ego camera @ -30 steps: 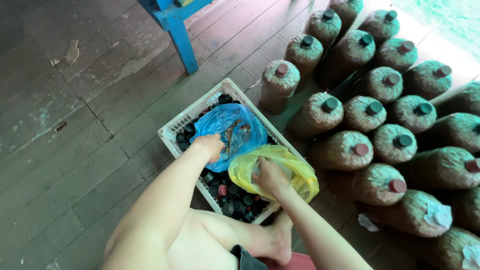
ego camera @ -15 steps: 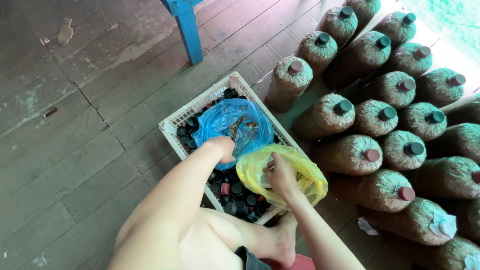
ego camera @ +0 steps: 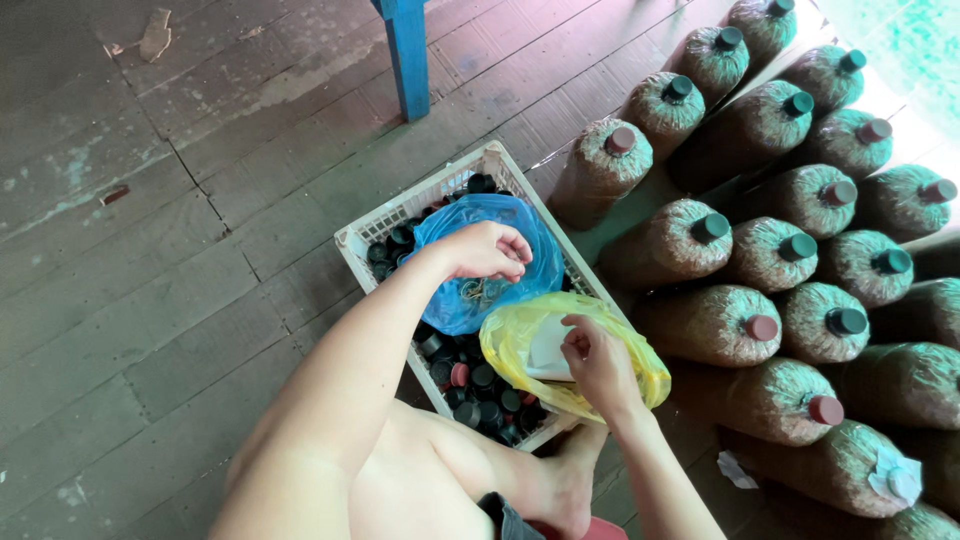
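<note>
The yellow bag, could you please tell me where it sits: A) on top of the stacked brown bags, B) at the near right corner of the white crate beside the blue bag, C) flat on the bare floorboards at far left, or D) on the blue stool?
B: the yellow bag rests on the white crate next to the blue bag, with the right hand in it.

a white plastic crate [ego camera: 352,240] of dark bottle caps [ego camera: 478,390] sits on the wooden plank floor [ego camera: 150,300]. the left hand [ego camera: 485,250], fingers curled, hovers over a blue plastic bag [ego camera: 540,240] lying in the crate. the right hand [ego camera: 597,358] pinches the rim of a yellow plastic bag [ego camera: 500,345]. capped brown substrate bags [ego camera: 700,325] lie stacked to the right, beside a blue post [ego camera: 408,55].
</note>
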